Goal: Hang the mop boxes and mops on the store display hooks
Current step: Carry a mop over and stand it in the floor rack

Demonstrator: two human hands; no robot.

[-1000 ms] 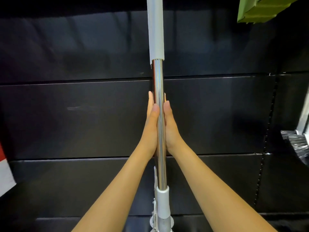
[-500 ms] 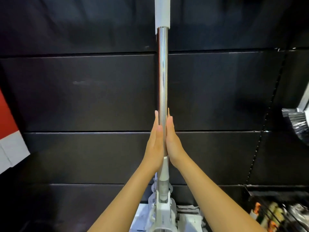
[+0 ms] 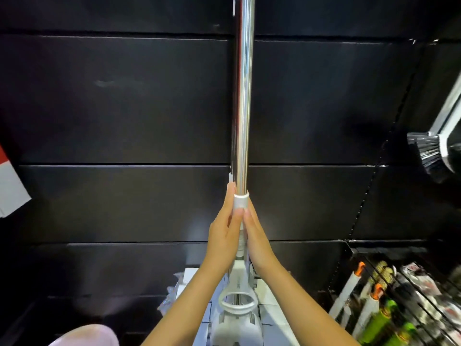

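A mop stands upright in the middle of the view, its shiny metal pole (image 3: 243, 101) running up past the top edge. Below a white collar the shaft joins a white plastic wringer body (image 3: 237, 313) with a ring in it. My left hand (image 3: 225, 233) and my right hand (image 3: 257, 238) press flat against the shaft from either side, palms facing, fingers straight and pointing up, just under the collar. The top end of the mop and any hook are out of view.
A black slatted display wall (image 3: 124, 108) fills the background. A black-bristled brush with a white handle (image 3: 434, 151) hangs at the right. A wire basket of packaged goods (image 3: 389, 303) sits low right. A red and white box (image 3: 10, 188) shows at the left edge.
Both hands have slid down the pole from the bare metal to the white collar. The view has tilted down, so the wringer body and basket show now.
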